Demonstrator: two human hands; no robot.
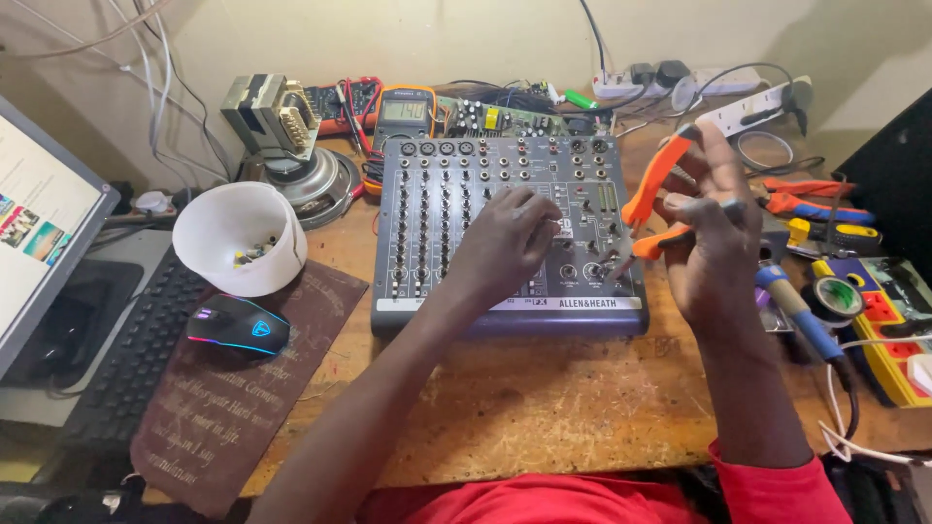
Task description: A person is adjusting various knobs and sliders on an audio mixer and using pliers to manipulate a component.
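Two hands: right grip (714, 233) around orange-handled pliers (652, 189), left (505, 243) on mixer (505, 291).

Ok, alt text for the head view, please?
Left hand rests on a grey audio mixer on a wooden bench; right hand holds orange-handled pliers at its right edge.

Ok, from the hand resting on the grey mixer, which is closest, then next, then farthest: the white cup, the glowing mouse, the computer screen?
Measured from the left hand on the mixer, in the head view:
1. The white cup, just off the mixer's left side.
2. The glowing mouse, below the cup on the brown mat, slightly farther.
3. The computer screen, at the far left edge.
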